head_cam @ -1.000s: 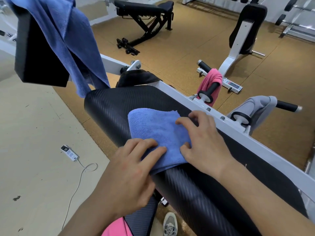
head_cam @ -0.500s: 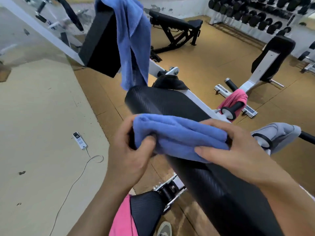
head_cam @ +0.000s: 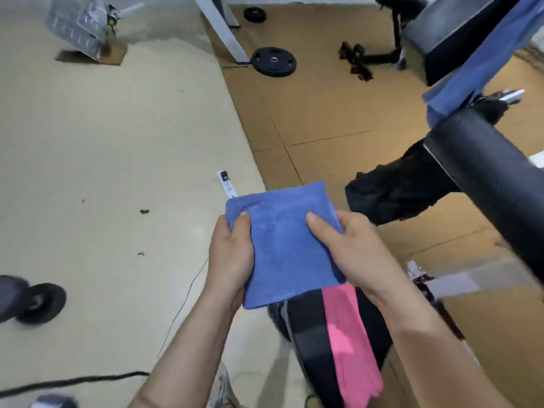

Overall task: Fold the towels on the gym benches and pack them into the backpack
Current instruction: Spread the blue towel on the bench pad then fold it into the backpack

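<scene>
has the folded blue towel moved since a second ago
Yes. The folded blue towel lay on the black bench pad; now the left hand and right hand hold it clear of the pad, off to its left.

The folded towel (head_cam: 287, 245) is plain blue, another towel (head_cam: 351, 346) pink, the bench pad (head_cam: 494, 175) black.

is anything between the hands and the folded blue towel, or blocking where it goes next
Nothing visible. The left hand and right hand both grip the folded blue towel directly, thumbs on top, holding it in the air. No backpack is clearly recognisable, so that path cannot be judged.
</scene>
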### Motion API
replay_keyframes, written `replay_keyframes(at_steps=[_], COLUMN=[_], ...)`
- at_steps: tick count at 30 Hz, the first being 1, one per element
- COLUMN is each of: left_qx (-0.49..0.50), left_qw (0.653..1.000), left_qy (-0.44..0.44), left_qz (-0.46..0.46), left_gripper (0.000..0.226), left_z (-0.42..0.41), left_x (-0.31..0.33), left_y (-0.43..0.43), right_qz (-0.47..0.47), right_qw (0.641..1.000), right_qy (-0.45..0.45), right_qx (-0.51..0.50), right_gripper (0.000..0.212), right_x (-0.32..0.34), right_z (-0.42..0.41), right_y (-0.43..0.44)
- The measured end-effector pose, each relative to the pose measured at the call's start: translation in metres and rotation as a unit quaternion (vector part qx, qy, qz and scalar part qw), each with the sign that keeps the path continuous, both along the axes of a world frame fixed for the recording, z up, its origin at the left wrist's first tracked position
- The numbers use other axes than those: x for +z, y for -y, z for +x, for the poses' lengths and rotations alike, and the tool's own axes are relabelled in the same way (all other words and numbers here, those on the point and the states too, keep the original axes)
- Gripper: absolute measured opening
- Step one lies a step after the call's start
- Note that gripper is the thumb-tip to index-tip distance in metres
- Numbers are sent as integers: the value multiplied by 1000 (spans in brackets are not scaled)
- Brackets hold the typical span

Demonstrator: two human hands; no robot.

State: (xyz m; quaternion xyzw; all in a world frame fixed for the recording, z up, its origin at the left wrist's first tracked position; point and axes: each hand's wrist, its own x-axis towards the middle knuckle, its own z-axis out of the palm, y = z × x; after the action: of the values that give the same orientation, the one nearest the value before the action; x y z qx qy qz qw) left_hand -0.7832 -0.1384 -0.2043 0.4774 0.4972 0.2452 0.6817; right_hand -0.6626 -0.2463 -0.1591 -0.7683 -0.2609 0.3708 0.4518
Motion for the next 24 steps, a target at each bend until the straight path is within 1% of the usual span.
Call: replay_keyframes(at_steps=[1,2,4,5,7,8,9,10,12,14,16,17,19,21,23,24], left_qx=[11,26,48,44,19,-8,-41,-83,-177,-252,-288,-304,-342,-389,-447,-475], left_qw=[1000,999,997,996,999,1000,999,996,982,963,948,941,927,908,883,870], left_qy=[-7,-18,-54,-65,-38,-17,7,30,53,36,16,23,48,58,52,47], left_qz=[4,14,33,31,14,16,26,33,43,88,135,146,144,146,134,126], left_gripper=[23,23,23,22,23,32,43,50,47,42,39,39,44,42,38,41], left_z=[-15,-27,-43,-48,-51,-53,-56,-60,-63,-59,-43,-31,-4,27,61,80], left_x=[-1,-1,-1,0,5,7,7,6,5,8,16,21,33,41,43,43], left_y=[-10,-20,-36,-43,-56,-63,-72,-82,-107,-132,-156,-167,-190,-218,-246,-261], right_qz=[-13,-16,-8,-11,-21,-21,-22,-19,-11,4,13,20,39,44,26,11], right_qw=[1000,999,997,994,984,982,981,984,987,983,978,978,983,985,980,976], right_qy=[18,30,54,89,159,175,176,161,120,112,125,126,94,55,56,66], right_qx=[11,24,53,63,75,74,74,76,102,142,164,166,156,160,191,208], right_gripper=[47,45,26,28,33,32,29,26,18,13,14,14,11,13,18,18], right_x=[0,1,3,2,-2,-3,-3,-1,3,10,14,15,16,15,10,9], right_z=[-16,-29,-49,-56,-64,-65,-64,-60,-49,-37,-22,-14,7,33,66,85], right_y=[-15,-27,-49,-58,-71,-75,-80,-83,-90,-99,-113,-122,-141,-164,-186,-199])
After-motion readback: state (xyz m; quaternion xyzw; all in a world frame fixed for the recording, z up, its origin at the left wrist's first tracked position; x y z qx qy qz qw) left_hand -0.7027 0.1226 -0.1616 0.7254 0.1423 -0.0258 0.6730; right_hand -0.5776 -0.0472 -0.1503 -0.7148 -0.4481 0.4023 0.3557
